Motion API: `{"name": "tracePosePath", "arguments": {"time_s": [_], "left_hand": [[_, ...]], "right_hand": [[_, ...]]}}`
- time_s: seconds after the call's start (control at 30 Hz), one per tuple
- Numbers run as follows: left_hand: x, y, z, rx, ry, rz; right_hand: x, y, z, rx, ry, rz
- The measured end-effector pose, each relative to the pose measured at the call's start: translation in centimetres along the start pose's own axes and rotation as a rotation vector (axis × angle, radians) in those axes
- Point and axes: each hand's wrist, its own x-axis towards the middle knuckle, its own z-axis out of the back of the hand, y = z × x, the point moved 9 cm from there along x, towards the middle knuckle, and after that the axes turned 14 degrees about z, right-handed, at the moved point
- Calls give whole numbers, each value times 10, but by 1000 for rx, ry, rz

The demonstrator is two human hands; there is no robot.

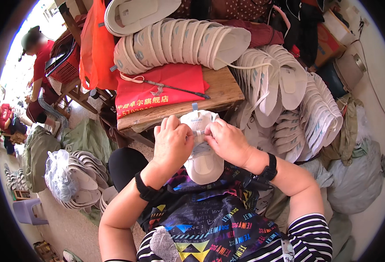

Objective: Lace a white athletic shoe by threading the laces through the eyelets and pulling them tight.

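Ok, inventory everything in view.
Rounded fabric shoe: one, cream, in hands
Curved shoe row: one, cream, on table
Wooden table: one, brown, ahead
Flat printed sheet: one, red, on table
Thin looped rod: one, dark, on sheet
Hanging plastic bag: one, orange, left of table
Plastic basket: one, red, upper left
Nested shoe stacks: several, white, right of table
Bagged shoe pile: one, white, left floor
Bulky sacks: at least two, green, left
Plastic stool: one, greyish, lower left
Co-workers: at least two, red tops, left
Left hand: one, bare, on shoe
Right hand: one, bare, on shoe
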Motion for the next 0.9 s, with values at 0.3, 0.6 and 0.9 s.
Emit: {"name": "tracePosePath", "arguments": {"time_s": [0.3,0.6,0.9], "left_hand": [[-9,0,-12,-94,-99,57],[-43,21,13,-166,-121,-35],[-33,1,4,-138,-47,-88]], "right_hand": [[5,-20,-9,300,-10,-104],[0,-43,85,-277,-301,-27],[10,-32,-3,1699,-370,-579]]}}
